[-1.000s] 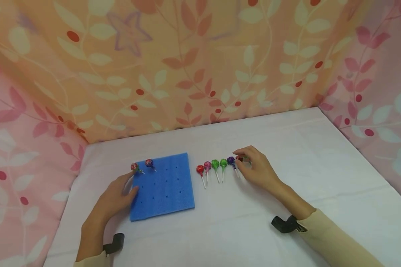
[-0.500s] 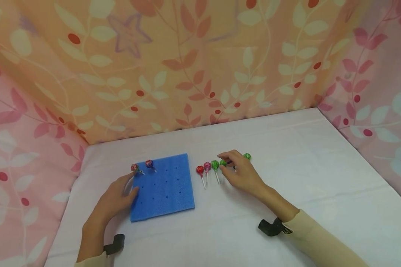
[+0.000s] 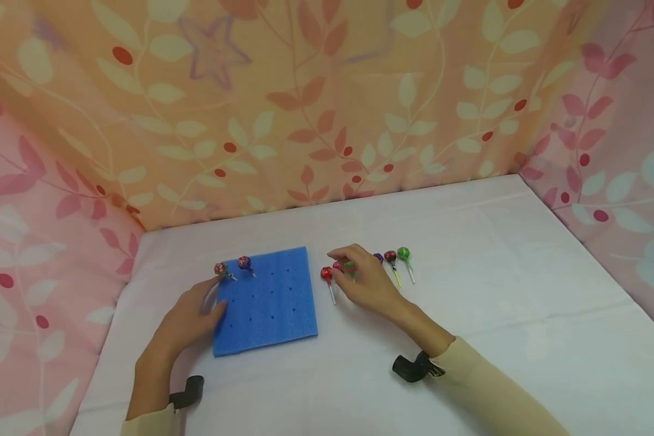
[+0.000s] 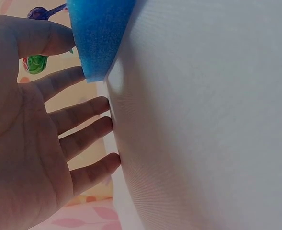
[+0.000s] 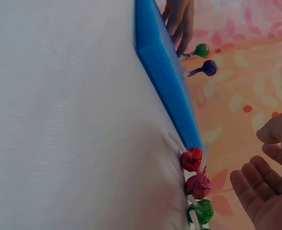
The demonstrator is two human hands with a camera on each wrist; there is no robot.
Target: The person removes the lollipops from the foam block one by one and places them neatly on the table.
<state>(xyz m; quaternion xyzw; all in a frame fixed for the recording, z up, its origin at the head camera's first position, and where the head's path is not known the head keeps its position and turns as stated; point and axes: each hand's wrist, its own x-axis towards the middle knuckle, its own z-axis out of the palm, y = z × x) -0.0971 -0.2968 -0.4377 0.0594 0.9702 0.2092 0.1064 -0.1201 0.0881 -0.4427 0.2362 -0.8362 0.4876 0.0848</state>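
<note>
A blue foam board [image 3: 261, 306] with rows of small holes lies on the white table. Two lollipops stand in its back-left holes: a red-and-green one [image 3: 220, 269] and a purple one [image 3: 244, 262]. My left hand [image 3: 188, 318] rests at the board's left edge, thumb and index finger against it, the other fingers spread straight. Over the row of loose lollipops hovers my right hand [image 3: 370, 281], fingers relaxed, holding nothing. Nearest its fingertips are a red lollipop [image 3: 326, 274], a pink lollipop [image 5: 198, 186] and a green lollipop [image 5: 201, 211]. The hand partly covers the row's middle.
Right of my right hand lie a purple lollipop [image 3: 378, 257], a dark red lollipop [image 3: 390, 257] and another green lollipop [image 3: 404, 254]. White cloth covers the table [image 3: 469, 290]. A floral curtain [image 3: 327, 121] rises behind it.
My right hand has moved left along the lollipop row, uncovering the dark red and green ones at its right end. My left hand and the board stay in place.
</note>
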